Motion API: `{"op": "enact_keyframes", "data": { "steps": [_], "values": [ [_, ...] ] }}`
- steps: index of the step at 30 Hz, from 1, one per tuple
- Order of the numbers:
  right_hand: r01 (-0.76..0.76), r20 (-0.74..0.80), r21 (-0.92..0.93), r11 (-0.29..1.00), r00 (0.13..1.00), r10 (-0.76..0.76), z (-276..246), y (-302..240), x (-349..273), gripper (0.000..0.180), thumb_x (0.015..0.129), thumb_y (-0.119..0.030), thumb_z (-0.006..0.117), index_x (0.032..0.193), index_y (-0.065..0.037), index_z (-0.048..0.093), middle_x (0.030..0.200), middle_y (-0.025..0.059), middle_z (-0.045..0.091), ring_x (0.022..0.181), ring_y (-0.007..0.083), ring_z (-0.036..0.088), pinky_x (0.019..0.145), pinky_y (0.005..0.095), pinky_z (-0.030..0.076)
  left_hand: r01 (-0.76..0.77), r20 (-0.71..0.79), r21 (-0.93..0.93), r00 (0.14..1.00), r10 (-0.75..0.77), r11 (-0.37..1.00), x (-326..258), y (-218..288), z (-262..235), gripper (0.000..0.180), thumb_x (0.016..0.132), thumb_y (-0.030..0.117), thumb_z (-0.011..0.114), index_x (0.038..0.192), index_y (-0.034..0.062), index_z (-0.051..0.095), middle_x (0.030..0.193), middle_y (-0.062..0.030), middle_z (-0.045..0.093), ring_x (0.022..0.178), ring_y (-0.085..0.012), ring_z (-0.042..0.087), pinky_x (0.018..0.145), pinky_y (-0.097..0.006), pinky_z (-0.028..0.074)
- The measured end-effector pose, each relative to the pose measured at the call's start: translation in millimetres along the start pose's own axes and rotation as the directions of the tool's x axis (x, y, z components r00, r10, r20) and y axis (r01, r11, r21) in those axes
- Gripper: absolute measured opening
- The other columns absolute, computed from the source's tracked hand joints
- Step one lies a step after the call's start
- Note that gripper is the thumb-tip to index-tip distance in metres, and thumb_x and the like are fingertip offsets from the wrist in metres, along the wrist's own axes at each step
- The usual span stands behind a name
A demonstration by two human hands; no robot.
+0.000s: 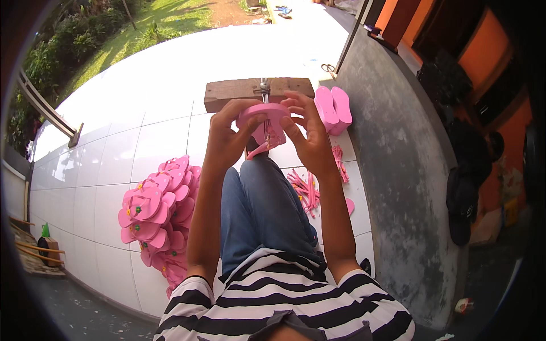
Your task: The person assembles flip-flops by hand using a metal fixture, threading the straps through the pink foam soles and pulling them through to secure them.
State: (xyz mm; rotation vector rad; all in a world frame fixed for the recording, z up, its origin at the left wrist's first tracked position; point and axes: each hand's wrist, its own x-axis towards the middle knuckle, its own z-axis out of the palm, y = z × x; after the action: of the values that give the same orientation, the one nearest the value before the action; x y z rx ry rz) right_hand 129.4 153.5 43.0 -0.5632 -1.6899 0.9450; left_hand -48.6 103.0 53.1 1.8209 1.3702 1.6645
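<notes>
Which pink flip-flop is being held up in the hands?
The pink sole gripped between the left hand and right hand, over the wooden block. The heap of finished flip-flops lies untouched on the floor.

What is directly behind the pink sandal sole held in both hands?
Behind the pink sandal sole stands a wooden block with an upright metal tool. The sole and both hands hide the tool's lower part.

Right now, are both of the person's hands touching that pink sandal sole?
Touching. The head view shows the left hand and right hand gripping the pink sandal sole from either side, fingers wrapped over its edge.
</notes>
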Motion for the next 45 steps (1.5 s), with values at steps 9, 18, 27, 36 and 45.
{"op": "enact_keyframes", "data": {
  "steps": [9, 18, 27, 36, 45],
  "values": [
    [-0.181, 0.002, 0.433, 0.883, 0.980, 0.200, 32.3, 6.5, -28.3, 0.030, 0.095, -0.016, 0.066, 0.120, -0.003, 0.057, 0.105, 0.0041, 0.062, 0.097, 0.0101, 0.058, 0.084, 0.0267, 0.048, 0.016, -0.138, -0.007, 0.990, -0.017, 1.000, -25.7, 25.3, 25.1, 0.022, 0.092, 0.012, 0.068, 0.110, 0.0013, 0.063, 0.094, -0.0111, 0.069, 0.089, -0.0182, 0.066, 0.079, -0.031, 0.051],
    [-0.173, -0.078, 0.469, 0.866, 0.969, 0.236, 39.5, 4.4, -41.4, 0.031, 0.092, -0.016, 0.071, 0.118, -0.003, 0.058, 0.106, 0.0035, 0.062, 0.099, 0.0090, 0.058, 0.086, 0.0256, 0.049, 0.132, -0.264, -0.100, 0.952, -0.154, 0.986, -38.7, 35.0, 36.8, 0.017, 0.091, 0.010, 0.068, 0.105, 0.0003, 0.066, 0.090, -0.0097, 0.065, 0.080, -0.0176, 0.063, 0.072, -0.030, 0.049],
    [-0.171, 0.176, 0.337, 0.926, 0.977, 0.117, 2.8, 2.6, -9.9, 0.058, 0.081, -0.025, 0.079, 0.132, -0.009, 0.055, 0.121, 0.0103, 0.059, 0.126, 0.0219, 0.050, 0.101, 0.0337, 0.046, 0.138, 0.157, -0.210, 0.982, -0.106, 0.968, -17.0, 25.0, -2.8, 0.025, 0.087, 0.011, 0.071, 0.110, 0.0017, 0.067, 0.096, -0.0132, 0.071, 0.087, -0.0218, 0.069, 0.076, -0.032, 0.052],
    [-0.142, 0.240, 0.379, 0.915, 0.969, 0.051, 10.1, -1.6, -2.2, 0.056, 0.086, -0.032, 0.077, 0.131, -0.004, 0.058, 0.122, 0.0100, 0.064, 0.111, 0.0180, 0.061, 0.096, 0.0327, 0.049, 0.114, 0.161, -0.034, 0.981, -0.107, 0.993, -6.7, 36.4, 7.6, 0.024, 0.092, 0.016, 0.063, 0.112, 0.0018, 0.066, 0.082, -0.0164, 0.071, 0.078, -0.0276, 0.073, 0.068, -0.032, 0.053],
    [-0.231, 0.220, 0.322, 0.918, 0.961, 0.165, 2.4, -30.8, -20.2, 0.057, 0.083, -0.039, 0.079, 0.124, -0.004, 0.061, 0.111, 0.0109, 0.065, 0.101, 0.0186, 0.063, 0.087, 0.0313, 0.051, 0.155, 0.173, -0.027, 0.974, -0.148, 0.988, -13.3, 75.3, 7.6, 0.024, 0.093, 0.022, 0.064, 0.105, 0.0017, 0.068, 0.078, -0.0153, 0.070, 0.072, -0.0242, 0.072, 0.063, -0.031, 0.053]
  ]
}}
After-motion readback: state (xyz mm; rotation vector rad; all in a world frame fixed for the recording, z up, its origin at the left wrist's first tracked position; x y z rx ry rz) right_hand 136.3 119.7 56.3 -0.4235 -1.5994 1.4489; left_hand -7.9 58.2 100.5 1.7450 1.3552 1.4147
